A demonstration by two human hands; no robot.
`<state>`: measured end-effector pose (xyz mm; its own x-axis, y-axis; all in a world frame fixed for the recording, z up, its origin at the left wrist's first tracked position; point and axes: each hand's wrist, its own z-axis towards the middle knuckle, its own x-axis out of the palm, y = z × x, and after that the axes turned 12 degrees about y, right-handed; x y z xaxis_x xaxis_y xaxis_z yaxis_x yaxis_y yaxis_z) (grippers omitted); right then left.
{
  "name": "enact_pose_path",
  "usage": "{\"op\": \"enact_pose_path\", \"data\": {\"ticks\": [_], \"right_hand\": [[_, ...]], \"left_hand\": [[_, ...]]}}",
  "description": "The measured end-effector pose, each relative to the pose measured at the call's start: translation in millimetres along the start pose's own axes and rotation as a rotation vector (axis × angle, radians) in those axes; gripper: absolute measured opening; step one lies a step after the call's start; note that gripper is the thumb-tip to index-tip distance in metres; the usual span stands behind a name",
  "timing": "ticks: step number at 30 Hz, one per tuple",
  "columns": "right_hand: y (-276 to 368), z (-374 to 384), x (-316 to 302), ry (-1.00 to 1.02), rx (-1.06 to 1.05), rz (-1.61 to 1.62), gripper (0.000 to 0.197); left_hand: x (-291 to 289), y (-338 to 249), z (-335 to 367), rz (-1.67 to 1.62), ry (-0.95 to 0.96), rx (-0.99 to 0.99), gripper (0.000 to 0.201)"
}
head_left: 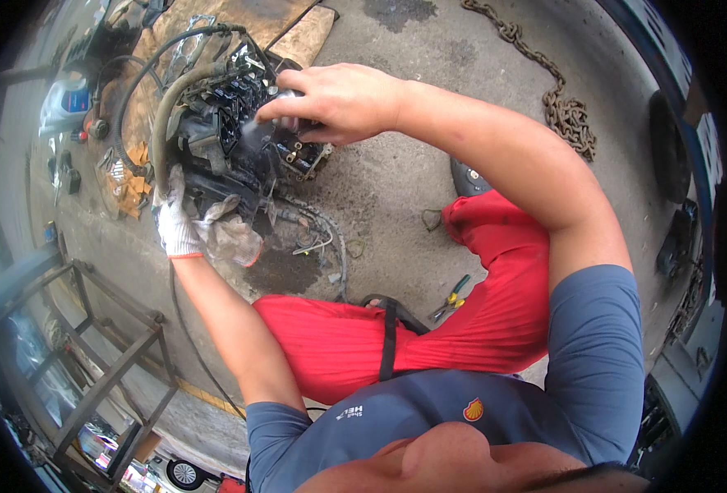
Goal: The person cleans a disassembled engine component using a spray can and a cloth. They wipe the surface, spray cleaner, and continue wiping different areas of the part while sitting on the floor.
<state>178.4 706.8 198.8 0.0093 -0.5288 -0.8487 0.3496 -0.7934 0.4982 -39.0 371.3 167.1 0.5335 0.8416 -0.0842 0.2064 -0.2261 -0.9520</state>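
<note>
My bare right hand (343, 103) is closed around a silvery spray can (289, 123), mostly hidden by the fingers. My index finger reaches over its top, and a pale mist hangs in front of it. Below lies a black, oily engine (232, 131) with exposed metal parts. My left hand (176, 226), in a white knitted glove, is at the engine's near left side. From it hangs a second, dirty work glove (234, 236) with an orange hem. A thick beige hose (166, 111) curves down to the left fingers; whether they grip it too, I cannot tell.
Brown cardboard (306, 41) lies under and beyond the engine. A plastic jug (64, 107) stands at far left, a metal frame (105, 382) at near left. Pliers (450, 300) lie by my foot. A rusty chain (569, 119) is piled on the concrete at right.
</note>
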Motion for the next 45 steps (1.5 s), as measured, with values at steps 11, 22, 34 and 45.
{"op": "enact_pose_path", "data": {"ticks": [11,22,34,45], "right_hand": [[3,1,-3,-0.027,-0.026,-0.052,0.061],[31,4,-24,-0.089,-0.139,-0.099,0.069],[22,-1,-19,-0.056,0.036,-0.187,0.068],[10,8,-2,0.012,0.223,-0.193,0.067]], "left_hand": [[0,5,2,0.067,0.003,0.067,0.040],[7,-6,1,0.213,-0.045,0.003,0.041],[-11,-17,-2,0.481,0.044,0.059,0.056],[-14,-33,-23,0.679,0.005,-0.054,0.058]]}}
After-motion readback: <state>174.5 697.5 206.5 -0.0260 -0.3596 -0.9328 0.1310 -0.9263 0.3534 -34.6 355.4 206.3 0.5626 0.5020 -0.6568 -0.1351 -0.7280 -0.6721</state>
